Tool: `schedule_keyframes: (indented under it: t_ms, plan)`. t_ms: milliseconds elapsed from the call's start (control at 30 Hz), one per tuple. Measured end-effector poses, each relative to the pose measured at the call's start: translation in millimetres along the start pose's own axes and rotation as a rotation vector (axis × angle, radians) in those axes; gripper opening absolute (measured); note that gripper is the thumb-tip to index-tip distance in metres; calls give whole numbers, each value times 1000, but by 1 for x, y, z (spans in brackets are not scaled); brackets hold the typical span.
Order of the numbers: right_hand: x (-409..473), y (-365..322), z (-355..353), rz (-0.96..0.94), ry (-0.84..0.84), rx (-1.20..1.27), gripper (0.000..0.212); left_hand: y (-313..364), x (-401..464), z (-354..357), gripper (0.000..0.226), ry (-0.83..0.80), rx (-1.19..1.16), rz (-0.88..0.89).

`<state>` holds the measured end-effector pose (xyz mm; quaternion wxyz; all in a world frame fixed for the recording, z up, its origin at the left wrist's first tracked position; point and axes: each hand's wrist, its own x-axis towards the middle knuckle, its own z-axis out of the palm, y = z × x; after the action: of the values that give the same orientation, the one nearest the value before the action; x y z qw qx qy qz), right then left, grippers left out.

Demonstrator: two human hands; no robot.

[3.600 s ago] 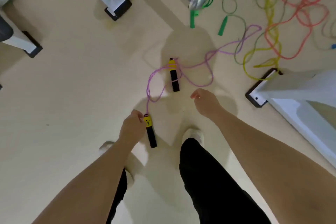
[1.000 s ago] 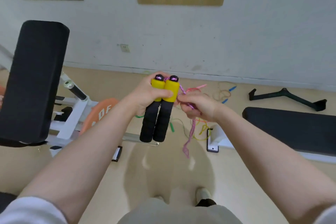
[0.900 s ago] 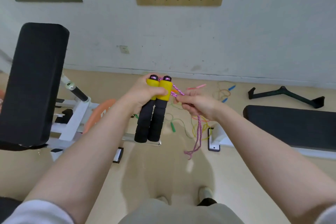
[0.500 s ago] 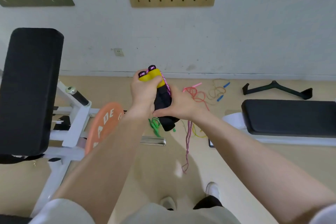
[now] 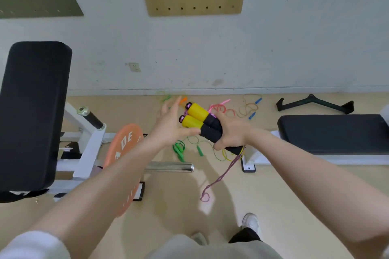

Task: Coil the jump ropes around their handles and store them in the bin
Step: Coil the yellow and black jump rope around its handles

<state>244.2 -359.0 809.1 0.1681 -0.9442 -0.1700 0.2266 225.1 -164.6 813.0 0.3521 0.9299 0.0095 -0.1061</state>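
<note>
Two handles (image 5: 201, 124) gripped by right fingers (image 5: 219, 146) | left fingers (image 5: 168, 109) spread, blurred | beige floor (image 5: 179, 195)

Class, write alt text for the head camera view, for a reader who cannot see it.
A person's right hand grips two yellow-and-black jump rope handles side by side, purple rope dangling, while the left hand is open beside them. More ropes lie on the gym floor.

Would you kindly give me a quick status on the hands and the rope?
Right hand grips both handles. Left hand open beside them. Purple rope dangles, mostly uncoiled. Nothing in the way.
</note>
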Motion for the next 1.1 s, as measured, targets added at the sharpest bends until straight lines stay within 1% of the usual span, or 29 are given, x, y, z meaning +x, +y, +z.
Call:
schedule_keyframes:
  t_ms: [33,67,100,133,200,267,367,467,533,567,633,667,733,800,833,933,967,1000,1033,1067,1100]
  plan:
    - [0,0,-2,-21,-34,-13,63,0,3,1,105,-29,282,139]
    - [-1,-2,-3,-50,-72,-27,61,2,5,4,107,-70,512,267]
    - [-1,-5,-4,-82,-103,-47,60,5,7,7,100,-116,683,366]
    - [0,-8,-3,-108,-126,-74,60,7,8,10,87,-153,796,419]
    - [1,-7,-1,-131,-131,-112,63,13,6,15,63,-146,881,453]
    - [0,-3,2,-146,-116,-115,69,14,3,20,53,-120,900,457]
    - [-2,4,4,-175,-111,-198,80,16,4,29,48,-131,971,418]
    - [2,4,-2,-154,-97,-456,84,22,8,39,47,-112,1062,383]
    - [5,-3,-10,-114,-51,-553,79,26,11,44,49,-94,1150,371]
    - [6,-8,-14,-70,-18,-540,68,25,14,44,50,-83,1163,343]
    - [0,-19,-20,-24,38,-433,38,21,21,39,49,-58,1088,238]
    - [-2,-23,-20,-27,60,-343,30,17,26,33,48,-52,1006,175]
    - [-8,-27,-14,-71,43,-151,29,11,35,19,46,-54,793,46]
    - [-15,-26,-1,-67,-16,166,30,9,40,8,48,-94,540,-49]
    - [-16,-22,6,-63,-31,308,30,11,41,5,47,-133,414,-66]
    - [-17,-12,21,-117,-82,648,36,22,31,-3,43,-318,84,-8]
    - [-17,-12,23,-125,-110,714,38,28,24,-9,46,-400,19,50]
    - [-16,-7,25,-107,-146,726,38,32,19,-13,51,-473,9,132]
    - [-14,1,27,-86,-209,664,39,38,14,-17,57,-527,64,227]
    - [-8,21,29,-28,-243,537,39,42,11,-19,61,-561,159,309]
    - [-2,40,30,72,-257,381,38,46,9,-20,61,-585,269,364]
